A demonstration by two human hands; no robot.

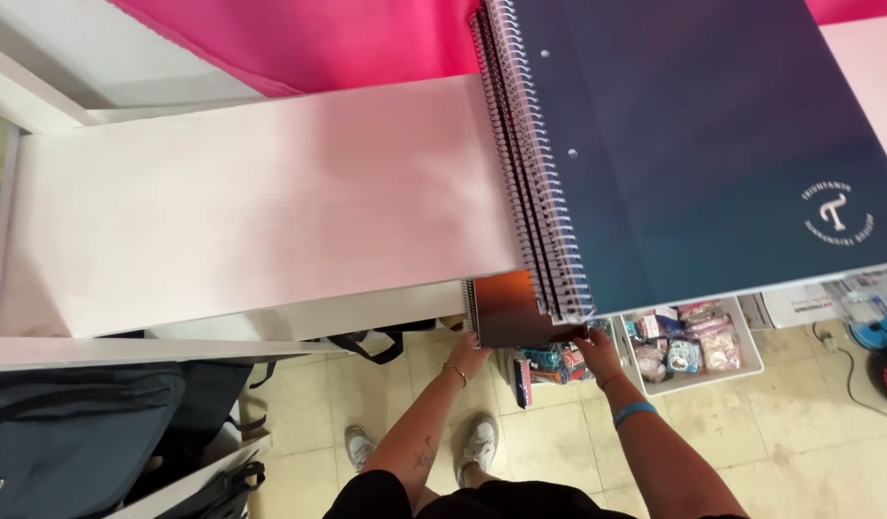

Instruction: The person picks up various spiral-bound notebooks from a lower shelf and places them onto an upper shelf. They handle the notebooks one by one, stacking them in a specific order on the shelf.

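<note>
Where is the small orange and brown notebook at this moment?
In the head view, the small orange-brown spiral notebook is low in the middle, below the white shelf edge, beside the stack of large blue spiral notebooks, held between the left hand and right hand.

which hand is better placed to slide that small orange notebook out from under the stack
Left. The left hand already grips the small orange notebook at its exposed spiral edge; the right hand sits under the stack of blue notebooks.
</note>
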